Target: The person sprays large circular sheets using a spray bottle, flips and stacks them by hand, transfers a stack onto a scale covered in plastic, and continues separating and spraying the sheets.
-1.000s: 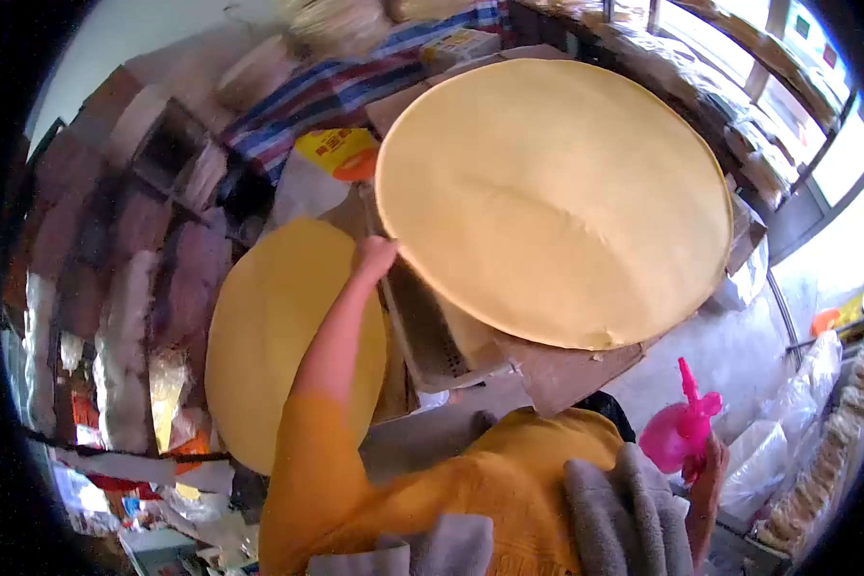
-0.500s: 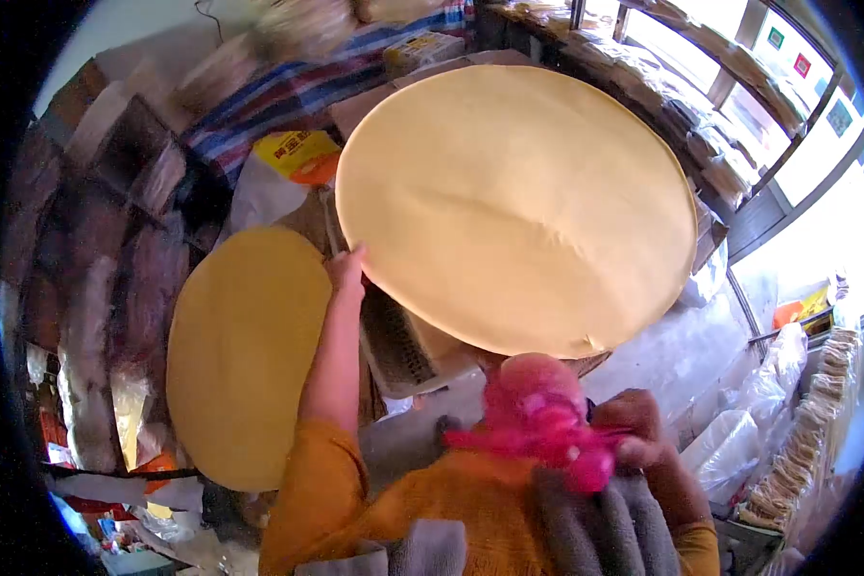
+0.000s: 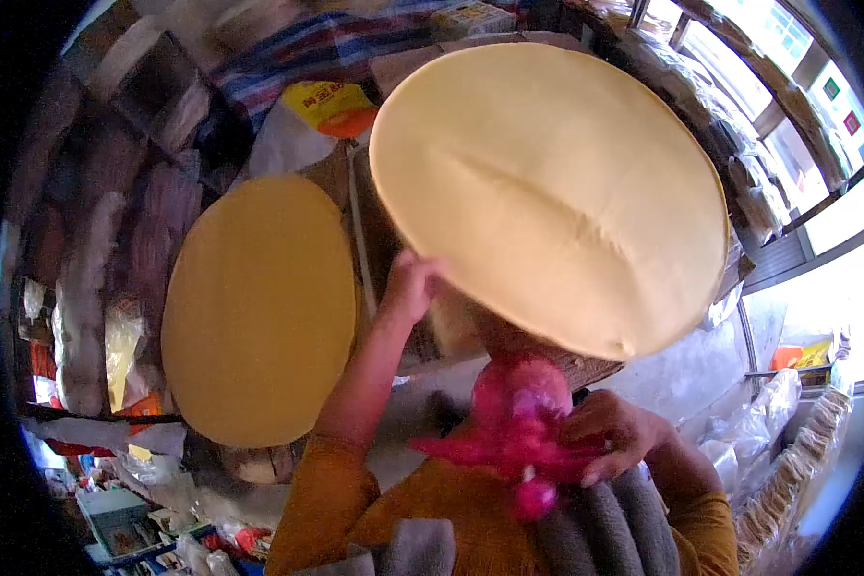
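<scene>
A large round cream-coloured sheet (image 3: 538, 144) with a thin rim fills the upper middle, a diagonal crease running across it. My left hand (image 3: 415, 286) is at its lower left edge, fingers closed against the rim. Close to my chest, my right hand (image 3: 616, 432) has bent fingers on one arm of a bright pink object (image 3: 518, 437). That object has a rounded top, arms to both sides and a knob below; blur hides its kind. A second round sheet, darker yellow (image 3: 259, 317), lies at the left.
Behind the left sheet stand a yellow-and-orange printed bag (image 3: 328, 106) and a striped cloth (image 3: 307, 62). Shelves with wrapped stacks (image 3: 739, 173) line the right wall. Thin folded sheets (image 3: 806, 461) and clear plastic bags (image 3: 763, 413) sit at lower right.
The view has shifted. My left hand has slid further along the cream sheet's lower edge, and the crease looks deeper. My right hand and the pink object remain close to my chest.
</scene>
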`<state>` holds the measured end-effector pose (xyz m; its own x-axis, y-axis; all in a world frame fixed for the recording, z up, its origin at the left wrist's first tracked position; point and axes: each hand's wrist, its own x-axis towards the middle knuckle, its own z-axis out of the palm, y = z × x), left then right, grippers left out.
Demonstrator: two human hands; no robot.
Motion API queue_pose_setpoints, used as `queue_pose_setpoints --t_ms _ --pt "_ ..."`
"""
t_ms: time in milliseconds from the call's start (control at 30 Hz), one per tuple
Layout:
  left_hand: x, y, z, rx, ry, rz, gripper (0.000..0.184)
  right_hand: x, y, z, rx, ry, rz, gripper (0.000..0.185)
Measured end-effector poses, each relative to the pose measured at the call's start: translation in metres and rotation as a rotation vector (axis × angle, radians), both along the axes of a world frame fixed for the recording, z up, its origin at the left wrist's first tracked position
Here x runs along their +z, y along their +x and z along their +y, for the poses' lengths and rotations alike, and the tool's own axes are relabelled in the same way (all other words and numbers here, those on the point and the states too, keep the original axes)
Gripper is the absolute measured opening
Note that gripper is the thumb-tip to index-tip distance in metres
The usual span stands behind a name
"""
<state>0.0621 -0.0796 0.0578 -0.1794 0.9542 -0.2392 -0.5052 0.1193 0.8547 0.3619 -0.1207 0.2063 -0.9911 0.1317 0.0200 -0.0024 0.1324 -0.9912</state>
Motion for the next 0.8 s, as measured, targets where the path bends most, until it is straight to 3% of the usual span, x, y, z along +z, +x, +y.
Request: queue_pose_setpoints --t_ms 100,200,267,400,500,567,633,800 --pt "0.012 0.003 0.022 0.151 0.050 0.091 0.037 -0.001 -0.012 -0.004 0.053 0.049 0.036 0.030" --pt "0.018 0.018 0.011 0.053 0.049 -0.057 0.040 -0.007 0.002 0.002 0.018 0.020 -0.047 0.034" --pt "0.019 0.031 0.002 -0.016 0.118 -0.016 0.041 -0.006 0.011 0.002 -0.080 0.001 -0.043 0.039" --pt "0.030 0.047 -0.004 -0.103 0.119 -0.028 0.036 -0.011 0.020 0.028 -0.004 0.221 0.162 0.049" --pt "0.035 0.051 0.000 -0.059 0.153 0.060 0.032 -0.014 0.027 0.042 -0.328 -0.354 -0.087 0.037" --pt "0.021 0.051 0.002 -0.027 0.174 0.116 0.030 -0.007 0.003 0.061 -0.607 0.294 -0.108 0.022" --pt "0.001 0.050 0.006 -0.011 0.196 0.164 0.027 -0.014 -0.021 0.073 -0.803 0.475 -0.080 0.013" --pt "0.014 0.056 0.007 -0.021 0.162 0.099 0.024 -0.038 -0.051 0.094 -0.804 0.758 -0.042 0.014"
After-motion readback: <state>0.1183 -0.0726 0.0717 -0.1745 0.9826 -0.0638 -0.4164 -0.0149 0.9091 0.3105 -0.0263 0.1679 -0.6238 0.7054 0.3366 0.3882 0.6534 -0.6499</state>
